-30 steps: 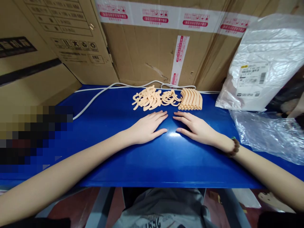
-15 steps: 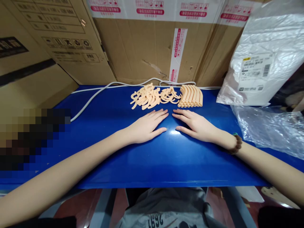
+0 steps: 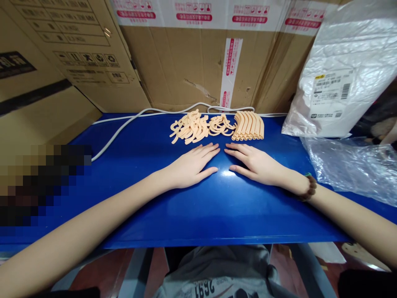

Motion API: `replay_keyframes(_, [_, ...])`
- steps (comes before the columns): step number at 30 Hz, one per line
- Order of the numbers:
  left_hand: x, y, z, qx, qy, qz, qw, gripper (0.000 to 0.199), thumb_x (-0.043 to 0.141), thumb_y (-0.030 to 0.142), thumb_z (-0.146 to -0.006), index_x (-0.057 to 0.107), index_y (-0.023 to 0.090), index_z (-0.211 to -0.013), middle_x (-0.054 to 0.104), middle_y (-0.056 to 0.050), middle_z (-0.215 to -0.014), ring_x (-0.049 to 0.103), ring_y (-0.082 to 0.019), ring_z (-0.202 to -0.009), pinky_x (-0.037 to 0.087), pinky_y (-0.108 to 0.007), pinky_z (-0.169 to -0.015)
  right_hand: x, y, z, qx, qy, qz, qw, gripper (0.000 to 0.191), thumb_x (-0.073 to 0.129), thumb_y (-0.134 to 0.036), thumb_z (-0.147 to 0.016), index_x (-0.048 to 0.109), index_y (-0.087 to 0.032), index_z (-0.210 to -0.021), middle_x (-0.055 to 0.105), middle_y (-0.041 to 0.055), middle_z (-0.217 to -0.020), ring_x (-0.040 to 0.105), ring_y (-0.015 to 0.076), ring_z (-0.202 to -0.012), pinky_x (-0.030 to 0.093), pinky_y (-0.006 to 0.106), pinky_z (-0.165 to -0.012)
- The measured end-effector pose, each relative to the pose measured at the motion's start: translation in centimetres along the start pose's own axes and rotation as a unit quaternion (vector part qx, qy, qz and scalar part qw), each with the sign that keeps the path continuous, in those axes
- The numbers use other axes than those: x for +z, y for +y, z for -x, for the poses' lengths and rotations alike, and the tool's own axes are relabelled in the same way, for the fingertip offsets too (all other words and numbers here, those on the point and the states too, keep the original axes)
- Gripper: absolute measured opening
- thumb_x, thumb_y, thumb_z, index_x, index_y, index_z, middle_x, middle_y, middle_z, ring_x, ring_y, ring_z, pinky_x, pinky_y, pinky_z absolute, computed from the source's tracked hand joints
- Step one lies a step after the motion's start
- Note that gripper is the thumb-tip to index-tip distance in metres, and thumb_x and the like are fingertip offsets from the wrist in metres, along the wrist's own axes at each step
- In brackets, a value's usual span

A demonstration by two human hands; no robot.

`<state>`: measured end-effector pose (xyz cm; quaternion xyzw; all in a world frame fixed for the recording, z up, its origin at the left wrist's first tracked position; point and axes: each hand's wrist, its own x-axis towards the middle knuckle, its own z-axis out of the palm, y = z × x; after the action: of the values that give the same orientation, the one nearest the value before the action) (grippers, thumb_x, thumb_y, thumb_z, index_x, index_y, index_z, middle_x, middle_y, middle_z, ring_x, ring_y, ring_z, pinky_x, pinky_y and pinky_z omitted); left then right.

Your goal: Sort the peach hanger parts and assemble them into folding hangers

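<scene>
My left hand (image 3: 192, 166) lies palm down on the blue table (image 3: 186, 215), its fingers stretched toward the middle and holding nothing. Opposite it, my right hand (image 3: 254, 163) rests flat in the same way, also holding nothing, with a brown beaded bracelet (image 3: 311, 188) at the wrist. Just beyond the left fingertips is a loose heap of beige curved pieces (image 3: 191, 127). Beside that heap sits a smaller pile of thin beige C-shaped pieces (image 3: 221, 125). Beyond my right hand, several wider curved beige pieces (image 3: 248, 125) stand side by side in a neat row. Neither hand touches them.
A large cardboard box (image 3: 186, 62) stands behind the table, with another carton (image 3: 89, 37) at the left. A white cable (image 3: 124, 124) runs along the back. At the right are a white plastic mailing bag (image 3: 338, 82) and clear plastic wrap (image 3: 353, 165).
The camera view has shifted very slightly. Both hands and the beige pieces stay where they were.
</scene>
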<state>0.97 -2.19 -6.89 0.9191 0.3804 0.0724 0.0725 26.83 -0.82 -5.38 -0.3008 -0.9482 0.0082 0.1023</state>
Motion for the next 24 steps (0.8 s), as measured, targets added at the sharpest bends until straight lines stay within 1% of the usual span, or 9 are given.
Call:
replay_keyframes(7, [-0.07,0.03,0.0,0.003,0.005,0.005,1.0,0.067,0.027,0.055,-0.102,0.03,0.012,-0.153,0.026,-0.011,-0.161,0.023,-0.023,-0.15,0.018,-0.041,-0.124,0.04,0.04,0.04,0.003,0.006,0.0,1.0,0.055,0.042,-0.048,-0.1,0.05,-0.013,-0.141,0.048,0.0192,-0.147,0.051,0.0307,-0.132,0.043,0.051,-0.109])
replay_keyframes(12, [-0.04,-0.02,-0.02,0.001,0.0,0.005,1.0,0.067,0.028,0.054,-0.102,0.029,0.011,-0.153,0.025,-0.011,-0.162,0.023,-0.023,-0.15,0.018,-0.04,-0.124,-0.05,-0.04,-0.02,0.001,-0.001,0.01,1.0,0.057,0.04,-0.048,-0.1,0.051,-0.009,-0.14,0.048,0.0207,-0.147,0.05,0.0311,-0.132,0.043,0.051,-0.109])
replay_keyframes(18, [0.01,-0.08,-0.03,0.001,0.0,0.005,1.0,0.067,0.028,0.054,-0.102,0.028,0.012,-0.154,0.025,-0.01,-0.162,0.022,-0.023,-0.15,0.017,-0.04,-0.124,0.03,0.06,0.03,-0.001,-0.003,0.017,1.0,0.058,0.04,-0.048,-0.1,0.05,-0.007,-0.141,0.047,0.0212,-0.147,0.05,0.0309,-0.132,0.042,0.049,-0.11])
replay_keyframes(24, [-0.12,0.01,-0.09,0.001,-0.004,0.005,1.0,0.068,0.027,0.055,-0.102,0.028,0.011,-0.154,0.025,-0.011,-0.162,0.021,-0.023,-0.151,0.016,-0.04,-0.124,0.07,0.1,0.03,0.0,0.006,0.009,1.0,0.055,0.042,-0.048,-0.1,0.051,-0.013,-0.141,0.049,0.019,-0.146,0.051,0.0304,-0.131,0.044,0.05,-0.109])
